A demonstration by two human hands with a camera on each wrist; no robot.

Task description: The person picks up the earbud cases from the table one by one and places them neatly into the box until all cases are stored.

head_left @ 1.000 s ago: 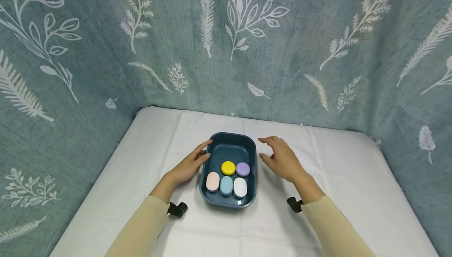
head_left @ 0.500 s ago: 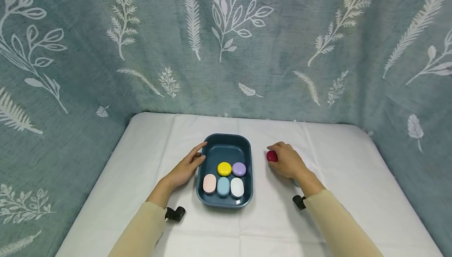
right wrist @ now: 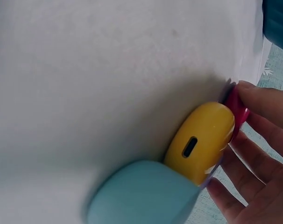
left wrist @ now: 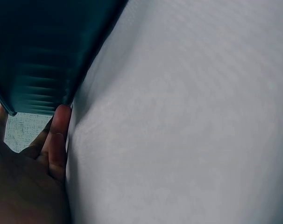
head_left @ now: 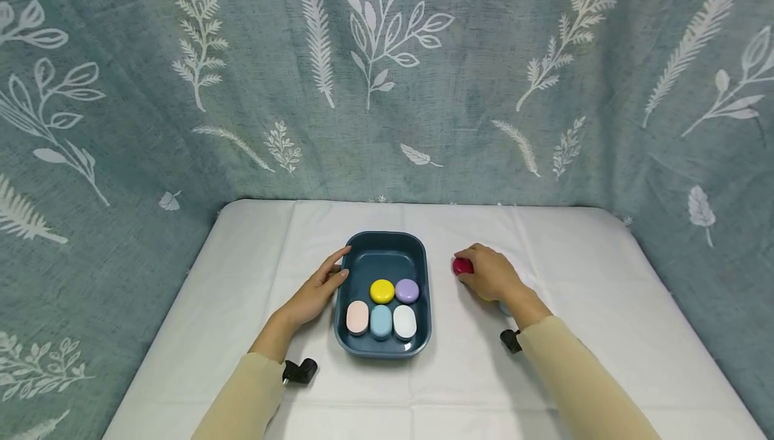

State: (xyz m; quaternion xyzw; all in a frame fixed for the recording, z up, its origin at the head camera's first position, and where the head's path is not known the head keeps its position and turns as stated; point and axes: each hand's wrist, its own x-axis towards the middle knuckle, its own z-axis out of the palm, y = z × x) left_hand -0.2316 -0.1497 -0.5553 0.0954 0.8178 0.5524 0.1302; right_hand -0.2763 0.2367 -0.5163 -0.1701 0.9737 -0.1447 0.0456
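My left hand [head_left: 311, 295] rests against the left side of a dark blue tray [head_left: 388, 242], with fingertips at its rim. In the left wrist view, fingers [left wrist: 60, 119] touch the tray's outer wall [left wrist: 43, 70]. My right hand [head_left: 491, 273], to the right of the tray, pinches a glossy red rounded case [head_left: 463, 266] between thumb and fingers. In the right wrist view, beside that red case [right wrist: 236, 109], stand a yellow rounded case [right wrist: 202, 137] with a dark slot and a light blue case [right wrist: 144, 193]. Both are mostly hidden under the hand in the head view.
Inside the tray's near half lie a yellow case [head_left: 381, 291], a purple case [head_left: 407, 291], a pink case [head_left: 357, 318], a blue case [head_left: 381, 322] and a white case [head_left: 404, 322]. A white cloth [head_left: 338, 400] covers the table; a leaf-patterned curtain [head_left: 423, 171] surrounds it.
My right hand has moved slightly away from the tray and closed on the red case, which came into view. The left hand stays at the tray. The head view has shifted slightly.
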